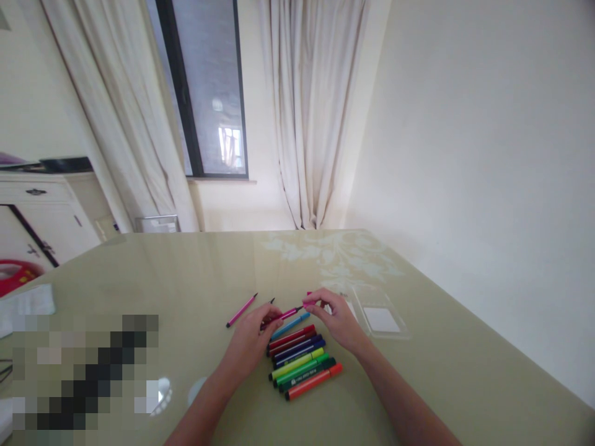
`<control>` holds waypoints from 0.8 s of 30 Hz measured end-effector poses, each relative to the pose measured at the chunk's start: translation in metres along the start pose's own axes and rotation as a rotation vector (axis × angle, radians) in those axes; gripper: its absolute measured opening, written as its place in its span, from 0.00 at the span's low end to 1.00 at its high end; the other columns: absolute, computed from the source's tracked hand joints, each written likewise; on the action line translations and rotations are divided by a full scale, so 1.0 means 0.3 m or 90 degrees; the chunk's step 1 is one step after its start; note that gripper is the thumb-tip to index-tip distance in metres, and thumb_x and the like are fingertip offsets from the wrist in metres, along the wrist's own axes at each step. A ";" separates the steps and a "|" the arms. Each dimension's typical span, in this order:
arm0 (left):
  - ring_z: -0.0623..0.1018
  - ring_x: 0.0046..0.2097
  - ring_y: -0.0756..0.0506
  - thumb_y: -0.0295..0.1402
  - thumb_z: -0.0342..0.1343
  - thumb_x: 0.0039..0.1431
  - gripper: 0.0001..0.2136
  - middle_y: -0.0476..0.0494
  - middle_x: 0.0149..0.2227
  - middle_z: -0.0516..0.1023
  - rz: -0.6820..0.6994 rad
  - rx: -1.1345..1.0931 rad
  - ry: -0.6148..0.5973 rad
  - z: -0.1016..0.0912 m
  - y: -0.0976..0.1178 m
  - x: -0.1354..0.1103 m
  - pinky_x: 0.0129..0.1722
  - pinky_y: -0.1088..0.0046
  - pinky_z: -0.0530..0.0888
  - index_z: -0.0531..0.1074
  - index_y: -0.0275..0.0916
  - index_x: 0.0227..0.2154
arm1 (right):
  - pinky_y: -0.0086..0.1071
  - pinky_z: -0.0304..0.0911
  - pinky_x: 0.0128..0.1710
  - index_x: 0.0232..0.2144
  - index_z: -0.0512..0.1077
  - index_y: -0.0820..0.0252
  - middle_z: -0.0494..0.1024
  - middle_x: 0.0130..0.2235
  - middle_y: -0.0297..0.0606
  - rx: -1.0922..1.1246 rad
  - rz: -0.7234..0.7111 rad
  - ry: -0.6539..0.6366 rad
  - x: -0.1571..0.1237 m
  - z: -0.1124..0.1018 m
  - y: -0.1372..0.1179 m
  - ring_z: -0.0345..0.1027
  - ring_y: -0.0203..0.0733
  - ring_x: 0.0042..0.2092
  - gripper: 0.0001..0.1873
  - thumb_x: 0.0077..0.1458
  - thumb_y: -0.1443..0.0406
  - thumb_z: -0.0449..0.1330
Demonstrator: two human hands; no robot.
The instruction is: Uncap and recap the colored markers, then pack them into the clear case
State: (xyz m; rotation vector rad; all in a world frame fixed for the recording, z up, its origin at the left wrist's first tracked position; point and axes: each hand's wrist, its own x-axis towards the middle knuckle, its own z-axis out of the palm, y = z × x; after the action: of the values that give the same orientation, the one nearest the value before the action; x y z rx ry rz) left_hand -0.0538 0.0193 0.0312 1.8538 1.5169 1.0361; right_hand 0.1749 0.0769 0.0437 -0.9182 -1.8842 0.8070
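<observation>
My left hand (253, 331) is closed around the barrel of a pink marker (289, 314), whose dark tip points right. Between its thumb and fingers, my right hand (337, 319) pinches a pink cap (307, 304) right at that tip; whether the two touch I cannot tell. Below my hands lies a row of several markers: a light blue marker (292, 326), a red marker (294, 338), navy ones, a yellow-green marker (297, 364), green ones and an orange marker (313, 382). Left of my left hand rests an uncapped pink marker (241, 311). Another dark tip shows behind my left fingers.
A clear plastic case (397, 322) with a white insert lies right of my right hand on the glossy table (186, 266). Pixelated items cover the lower left, beside a pale packet (32, 303). A white cabinet (69, 198), curtains and a window stand beyond.
</observation>
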 end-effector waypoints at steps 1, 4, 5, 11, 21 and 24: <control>0.81 0.41 0.43 0.40 0.54 0.64 0.09 0.45 0.38 0.83 0.001 0.007 0.005 -0.007 -0.006 0.002 0.42 0.68 0.75 0.76 0.42 0.38 | 0.34 0.65 0.41 0.38 0.81 0.55 0.83 0.40 0.38 0.000 0.001 0.004 0.001 -0.001 0.002 0.73 0.43 0.40 0.09 0.60 0.59 0.64; 0.80 0.43 0.42 0.41 0.51 0.65 0.12 0.43 0.41 0.83 -0.021 0.067 0.065 -0.055 -0.049 0.012 0.45 0.66 0.75 0.76 0.41 0.40 | 0.34 0.65 0.40 0.37 0.81 0.55 0.83 0.38 0.37 -0.004 0.017 0.033 0.004 -0.007 0.010 0.72 0.42 0.38 0.09 0.59 0.59 0.64; 0.80 0.43 0.41 0.41 0.50 0.65 0.13 0.42 0.42 0.83 -0.040 0.104 0.097 -0.077 -0.069 0.015 0.46 0.64 0.74 0.76 0.41 0.41 | 0.35 0.65 0.40 0.37 0.81 0.55 0.83 0.38 0.37 -0.004 0.023 0.043 0.005 -0.009 0.012 0.72 0.42 0.37 0.09 0.59 0.59 0.64; 0.78 0.44 0.37 0.39 0.51 0.62 0.13 0.39 0.40 0.82 -0.112 0.368 0.118 -0.151 -0.161 0.017 0.46 0.61 0.71 0.79 0.40 0.37 | 0.35 0.65 0.40 0.37 0.81 0.55 0.83 0.38 0.37 -0.015 0.027 0.038 0.005 -0.003 0.011 0.72 0.42 0.37 0.08 0.59 0.59 0.64; 0.78 0.45 0.37 0.37 0.49 0.63 0.14 0.37 0.40 0.79 -0.169 0.412 0.108 -0.167 -0.198 0.013 0.48 0.61 0.71 0.79 0.38 0.38 | 0.37 0.68 0.43 0.38 0.81 0.55 0.84 0.39 0.38 0.033 0.048 0.028 0.003 0.013 0.027 0.76 0.44 0.39 0.08 0.57 0.60 0.67; 0.78 0.45 0.38 0.37 0.48 0.64 0.13 0.38 0.40 0.80 -0.139 0.369 0.135 -0.166 -0.184 0.014 0.47 0.61 0.72 0.78 0.39 0.37 | 0.38 0.70 0.46 0.38 0.81 0.55 0.85 0.39 0.38 0.064 0.051 0.038 0.002 0.020 0.027 0.78 0.46 0.42 0.08 0.57 0.59 0.66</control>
State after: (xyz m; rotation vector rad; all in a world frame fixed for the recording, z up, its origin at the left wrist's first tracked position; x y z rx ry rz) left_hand -0.1256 0.0327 0.0170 1.9152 2.2757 0.7545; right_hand 0.1715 0.0807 0.0349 -0.9496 -1.7487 0.9040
